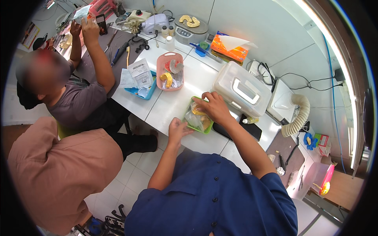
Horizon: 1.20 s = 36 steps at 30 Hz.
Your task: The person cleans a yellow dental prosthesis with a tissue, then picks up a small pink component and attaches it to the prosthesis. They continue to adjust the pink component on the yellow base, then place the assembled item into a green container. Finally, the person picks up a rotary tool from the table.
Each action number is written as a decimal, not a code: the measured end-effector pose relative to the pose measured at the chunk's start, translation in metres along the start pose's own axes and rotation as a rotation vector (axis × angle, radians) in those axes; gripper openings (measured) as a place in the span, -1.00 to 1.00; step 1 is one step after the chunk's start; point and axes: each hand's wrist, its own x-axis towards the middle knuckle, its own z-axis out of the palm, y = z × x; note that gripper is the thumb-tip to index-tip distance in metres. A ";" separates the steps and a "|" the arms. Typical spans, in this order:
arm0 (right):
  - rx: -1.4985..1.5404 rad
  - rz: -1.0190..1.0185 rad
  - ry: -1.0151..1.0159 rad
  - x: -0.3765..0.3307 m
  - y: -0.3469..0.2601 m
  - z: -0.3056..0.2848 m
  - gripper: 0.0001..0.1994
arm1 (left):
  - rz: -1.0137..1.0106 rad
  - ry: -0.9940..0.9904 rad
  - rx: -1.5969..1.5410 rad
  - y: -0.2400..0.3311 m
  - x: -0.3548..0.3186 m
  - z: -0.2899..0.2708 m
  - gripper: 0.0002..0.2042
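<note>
Hands — two, left hand [178,130] and right hand [212,106] (grip unclear) — touch one green tray [188,118].

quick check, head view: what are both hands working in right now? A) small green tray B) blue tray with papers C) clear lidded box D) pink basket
A: the right hand and left hand both rest at the small green tray, on the clear bag in it; the pink basket sits apart, farther up the white table.

You wear a dark blue short-sleeved shirt [212,192] with a collar and small buttons; your forearms and both hands are bare.
</note>
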 end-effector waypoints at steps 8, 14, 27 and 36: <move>0.120 0.061 0.050 0.011 -0.007 0.012 -0.56 | 0.021 0.001 -0.132 0.004 0.009 -0.015 -0.80; 0.213 0.095 0.121 0.019 -0.016 0.006 -0.53 | 0.035 -0.007 -0.210 0.013 0.010 -0.017 -0.78; 0.428 0.357 0.159 -0.146 -0.027 -0.021 -0.54 | 0.035 0.105 -0.168 0.031 0.014 -0.015 -0.79; 0.341 0.004 0.210 -0.102 -0.078 -0.070 -0.48 | 0.087 -0.206 -0.367 -0.004 -0.039 -0.006 -0.70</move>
